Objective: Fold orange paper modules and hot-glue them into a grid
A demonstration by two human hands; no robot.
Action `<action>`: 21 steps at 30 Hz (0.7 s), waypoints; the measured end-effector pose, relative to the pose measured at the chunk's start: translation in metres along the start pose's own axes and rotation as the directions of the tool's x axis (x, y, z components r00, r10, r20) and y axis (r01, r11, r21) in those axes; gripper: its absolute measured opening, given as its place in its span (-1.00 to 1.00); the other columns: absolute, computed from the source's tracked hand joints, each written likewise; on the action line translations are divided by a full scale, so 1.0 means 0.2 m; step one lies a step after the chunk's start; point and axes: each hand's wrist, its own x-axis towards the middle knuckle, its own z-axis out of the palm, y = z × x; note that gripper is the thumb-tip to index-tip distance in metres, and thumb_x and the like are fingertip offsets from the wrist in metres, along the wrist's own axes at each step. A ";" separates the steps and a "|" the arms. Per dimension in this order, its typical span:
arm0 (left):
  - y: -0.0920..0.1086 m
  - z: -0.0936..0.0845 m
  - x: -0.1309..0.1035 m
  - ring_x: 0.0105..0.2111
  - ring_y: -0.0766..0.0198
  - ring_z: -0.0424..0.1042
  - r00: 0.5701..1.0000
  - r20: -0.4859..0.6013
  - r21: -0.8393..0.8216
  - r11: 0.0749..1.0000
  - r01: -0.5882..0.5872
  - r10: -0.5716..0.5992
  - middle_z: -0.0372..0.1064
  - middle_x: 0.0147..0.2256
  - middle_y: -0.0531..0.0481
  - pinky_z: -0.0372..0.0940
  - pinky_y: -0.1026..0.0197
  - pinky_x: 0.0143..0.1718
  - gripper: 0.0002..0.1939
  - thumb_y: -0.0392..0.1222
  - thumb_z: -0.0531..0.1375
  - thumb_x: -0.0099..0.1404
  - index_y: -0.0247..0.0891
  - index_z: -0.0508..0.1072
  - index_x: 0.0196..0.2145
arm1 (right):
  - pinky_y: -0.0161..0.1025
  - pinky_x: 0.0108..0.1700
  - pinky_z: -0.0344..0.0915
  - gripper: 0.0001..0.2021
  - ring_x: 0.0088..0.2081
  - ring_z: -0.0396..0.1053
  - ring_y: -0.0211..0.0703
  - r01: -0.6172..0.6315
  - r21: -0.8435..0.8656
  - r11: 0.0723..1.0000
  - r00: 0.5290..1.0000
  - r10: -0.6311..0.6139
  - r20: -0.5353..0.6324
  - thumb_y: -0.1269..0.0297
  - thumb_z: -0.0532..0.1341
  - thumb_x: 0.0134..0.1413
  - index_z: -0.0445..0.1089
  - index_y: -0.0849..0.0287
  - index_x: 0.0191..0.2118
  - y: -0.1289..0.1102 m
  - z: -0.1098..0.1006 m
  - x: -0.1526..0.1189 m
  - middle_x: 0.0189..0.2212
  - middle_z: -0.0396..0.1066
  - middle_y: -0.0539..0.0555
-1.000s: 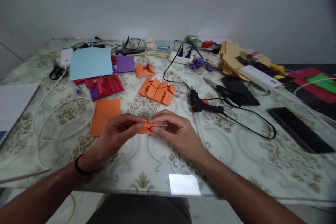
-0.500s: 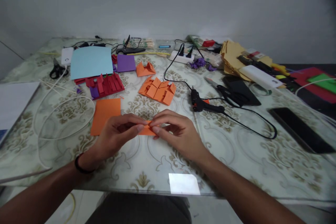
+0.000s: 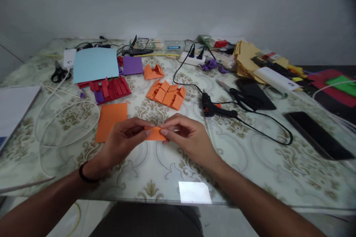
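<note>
Between my two hands is a small orange paper piece [image 3: 155,133], partly hidden by the fingers. My left hand [image 3: 122,142] pinches its left end between thumb and fingers, and my right hand [image 3: 189,139] pinches its right end. A flat orange sheet [image 3: 110,116] lies beside my left hand, partly under it. Beyond the hands sit a folded orange paper assembly [image 3: 166,94] and a smaller folded orange piece [image 3: 153,71].
A black glue gun [image 3: 213,106] with its cable lies right of my hands, near scissors [image 3: 244,98] and a phone [image 3: 318,135]. Further left are red folded papers [image 3: 114,89], a purple sheet [image 3: 132,65], a light blue sheet [image 3: 96,63] and a looped white cable [image 3: 71,145].
The thumbs have shifted slightly on the small orange piece, and more of its surface shows between them. Both hands still hold it in nearly the same place.
</note>
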 end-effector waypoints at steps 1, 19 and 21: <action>0.00 0.00 0.00 -0.31 0.37 0.62 1.000 -0.003 0.010 1.000 0.006 -0.006 0.67 -0.30 0.04 0.45 0.42 -0.28 -0.91 -0.30 0.40 0.28 -0.16 0.69 -0.26 | -0.29 -0.35 0.53 -0.91 -0.42 0.51 -0.28 0.020 -0.002 1.000 1.000 -0.020 -0.001 0.25 0.49 0.11 0.64 0.09 -0.27 0.00 0.00 0.00 -0.33 0.57 0.01; -0.01 0.00 0.00 -0.32 0.22 0.62 0.999 -0.038 0.091 0.995 0.038 -0.034 0.67 -0.32 -0.05 0.48 0.24 -0.29 -0.90 -0.18 0.44 0.25 -0.21 0.67 -0.27 | -0.26 -0.36 0.44 -0.86 -0.40 0.51 -0.20 -0.078 -0.132 0.988 0.996 0.071 -0.060 0.17 0.49 0.06 0.66 0.10 -0.31 0.00 0.00 0.01 -0.39 0.63 0.05; -0.01 0.00 0.00 -0.29 0.22 0.63 0.999 -0.047 0.094 0.995 0.028 -0.024 0.68 -0.29 -0.05 0.49 0.25 -0.29 -0.87 -0.18 0.44 0.24 -0.22 0.67 -0.24 | -0.26 -0.36 0.43 -0.85 -0.42 0.50 -0.20 -0.089 -0.133 0.987 0.994 0.079 -0.080 0.17 0.49 0.05 0.65 0.11 -0.31 0.00 0.00 0.01 -0.42 0.62 0.04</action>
